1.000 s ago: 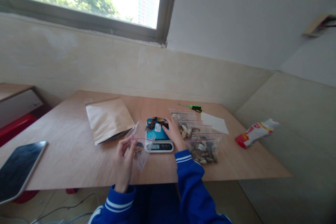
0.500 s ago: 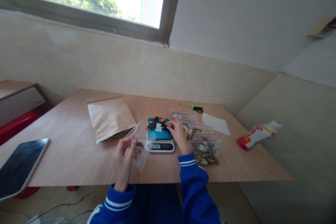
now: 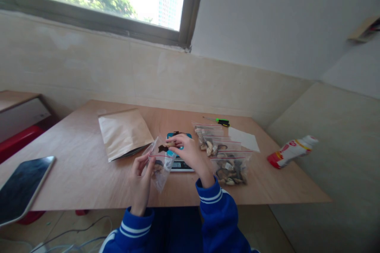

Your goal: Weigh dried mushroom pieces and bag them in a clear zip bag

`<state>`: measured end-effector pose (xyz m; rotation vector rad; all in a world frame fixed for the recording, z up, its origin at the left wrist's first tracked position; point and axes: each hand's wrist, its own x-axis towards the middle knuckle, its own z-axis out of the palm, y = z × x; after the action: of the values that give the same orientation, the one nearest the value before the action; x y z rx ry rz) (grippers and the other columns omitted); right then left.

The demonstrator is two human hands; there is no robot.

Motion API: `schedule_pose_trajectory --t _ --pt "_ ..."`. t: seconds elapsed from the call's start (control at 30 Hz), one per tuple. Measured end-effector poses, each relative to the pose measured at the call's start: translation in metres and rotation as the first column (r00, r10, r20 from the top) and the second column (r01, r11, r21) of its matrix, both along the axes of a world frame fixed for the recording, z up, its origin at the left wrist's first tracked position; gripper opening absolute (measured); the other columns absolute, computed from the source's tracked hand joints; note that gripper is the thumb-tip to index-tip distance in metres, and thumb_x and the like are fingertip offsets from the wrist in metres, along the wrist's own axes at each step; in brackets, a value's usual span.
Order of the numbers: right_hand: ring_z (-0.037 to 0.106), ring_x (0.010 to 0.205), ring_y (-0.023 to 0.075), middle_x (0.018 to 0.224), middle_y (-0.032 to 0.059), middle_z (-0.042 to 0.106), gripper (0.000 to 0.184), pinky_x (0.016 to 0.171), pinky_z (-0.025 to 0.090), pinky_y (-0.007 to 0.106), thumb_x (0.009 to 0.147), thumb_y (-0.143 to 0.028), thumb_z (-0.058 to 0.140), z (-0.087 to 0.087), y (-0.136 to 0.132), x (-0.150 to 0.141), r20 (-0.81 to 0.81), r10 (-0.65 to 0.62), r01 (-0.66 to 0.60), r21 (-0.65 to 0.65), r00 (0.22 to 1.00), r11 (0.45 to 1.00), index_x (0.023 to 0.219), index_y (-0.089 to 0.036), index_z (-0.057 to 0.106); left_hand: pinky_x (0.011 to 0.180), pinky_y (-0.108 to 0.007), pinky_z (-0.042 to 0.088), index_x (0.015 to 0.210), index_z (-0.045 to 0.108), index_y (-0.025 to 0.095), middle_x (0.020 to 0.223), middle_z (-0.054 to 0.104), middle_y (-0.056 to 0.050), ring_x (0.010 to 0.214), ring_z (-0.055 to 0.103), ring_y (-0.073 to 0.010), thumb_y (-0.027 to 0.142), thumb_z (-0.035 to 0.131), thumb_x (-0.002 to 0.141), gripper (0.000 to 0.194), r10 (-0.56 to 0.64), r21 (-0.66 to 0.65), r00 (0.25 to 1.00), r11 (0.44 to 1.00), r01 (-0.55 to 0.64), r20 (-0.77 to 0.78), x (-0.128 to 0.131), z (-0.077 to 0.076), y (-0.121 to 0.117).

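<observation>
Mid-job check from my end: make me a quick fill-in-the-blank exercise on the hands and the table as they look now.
The leftmost clear bag is held in the ____.
The dark dried piece is pinched in the ____.
The scale has a ____ top.
The bottle is to the ____ of the white paper.
Missing words: left hand; right hand; blue; right.

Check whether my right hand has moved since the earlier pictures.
Yes. Your right hand has moved left across the scale, towards the held bag.
</observation>
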<state>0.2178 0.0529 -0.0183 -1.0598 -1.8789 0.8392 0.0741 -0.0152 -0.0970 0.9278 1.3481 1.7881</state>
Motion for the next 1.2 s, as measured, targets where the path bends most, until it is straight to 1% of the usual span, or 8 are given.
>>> schedule_pose_trajectory --t 0.17,0.27,0.33,0.4,0.5,0.6,0.8,1.2 --pt "0.067 0.097 0.0161 0.114 0.0056 0.067 0.03 0.086 0.055 0.029 0.082 -0.022 0.062 -0.003 -0.001 -0.011 -0.082 0.119 -0.124 -0.064 0.99 0.99 0.112 -0.022 0.067 0.083 -0.034 0.055 0.099 0.062 0.017 0.109 0.07 -0.01 0.099 0.067 -0.0224 0.042 0.068 0.077 0.035 0.024 0.013 1.0 1.0 -0.024 0.004 -0.001 0.003 -0.002" --pt "0.065 0.102 0.0161 0.113 0.0069 0.067 0.026 0.091 0.052 0.03 0.089 -0.025 0.051 -0.018 0.021 -0.005 -0.131 -0.016 0.018 0.016 0.991 1.0 0.109 -0.02 0.066 0.086 -0.034 0.054 0.098 0.062 0.018 0.11 0.07 -0.009 0.1 0.067 -0.022 0.042 0.068 0.077 0.033 0.04 0.032 0.999 0.999 -0.039 -0.009 -0.004 0.002 -0.001" --pt "0.061 0.109 0.0176 0.116 0.0095 0.065 0.028 0.098 0.048 0.033 0.09 -0.022 0.048 -0.034 0.04 0.002 -0.034 -0.146 0.148 0.088 0.989 0.985 0.11 -0.017 0.066 0.087 -0.034 0.054 0.098 0.062 0.018 0.11 0.07 -0.009 0.1 0.067 -0.0218 0.042 0.068 0.077 0.033 0.047 0.031 0.999 0.998 -0.046 -0.007 -0.005 0.001 0.0" --pt "0.053 0.122 0.0219 0.125 0.013 0.06 0.032 0.106 0.039 0.038 0.086 -0.02 0.054 -0.051 0.057 0.008 0.148 -0.204 0.187 0.122 0.968 0.975 0.116 -0.016 0.063 0.088 -0.035 0.054 0.098 0.062 0.018 0.11 0.07 -0.009 0.1 0.067 -0.0219 0.043 0.068 0.076 0.033 0.049 0.026 0.999 0.998 -0.049 0.004 -0.006 0.001 0.0" --pt "0.04 0.133 0.028 0.138 0.0156 0.048 0.048 0.11 0.032 0.044 0.08 -0.031 0.066 -0.074 0.073 0.011 0.374 -0.162 0.136 0.096 0.913 0.986 0.125 -0.018 0.058 0.09 -0.035 0.053 0.096 0.063 0.018 0.111 0.07 -0.009 0.102 0.067 -0.0221 0.042 0.069 0.076 0.033 0.052 0.031 0.998 0.998 -0.053 0.024 -0.007 0.003 -0.001" --pt "0.042 0.13 0.0283 0.134 0.0157 0.05 0.051 0.108 0.032 0.045 0.078 -0.037 0.069 -0.086 0.077 0.01 0.446 -0.145 0.105 0.114 0.883 0.988 0.125 -0.019 0.058 0.089 -0.035 0.053 0.096 0.063 0.018 0.11 0.07 -0.009 0.101 0.067 -0.0221 0.043 0.07 0.075 0.033 0.061 0.033 0.998 0.998 -0.062 0.031 -0.008 0.004 -0.002" --pt "0.058 0.109 0.0229 0.108 0.0104 0.066 0.018 0.1 0.04 0.039 0.078 -0.016 0.068 -0.084 0.074 0.014 0.343 -0.153 0.101 0.163 0.927 0.981 0.096 -0.018 0.071 0.086 -0.033 0.054 0.096 0.063 0.017 0.109 0.071 -0.009 0.101 0.067 -0.0223 0.043 0.071 0.074 0.035 0.059 0.033 0.997 0.998 -0.061 0.051 -0.01 0.005 -0.001" --pt "0.067 0.085 0.022 0.087 0.0069 0.074 0.015 0.083 0.049 0.035 0.078 -0.009 0.06 -0.078 0.058 0.027 0.189 -0.277 0.253 0.14 0.942 0.957 0.078 -0.019 0.072 0.085 -0.032 0.055 0.098 0.063 0.017 0.106 0.072 -0.009 0.098 0.068 -0.0213 0.043 0.071 0.074 0.036 0.047 0.019 0.998 0.999 -0.048 0.048 -0.009 0.006 -0.002"
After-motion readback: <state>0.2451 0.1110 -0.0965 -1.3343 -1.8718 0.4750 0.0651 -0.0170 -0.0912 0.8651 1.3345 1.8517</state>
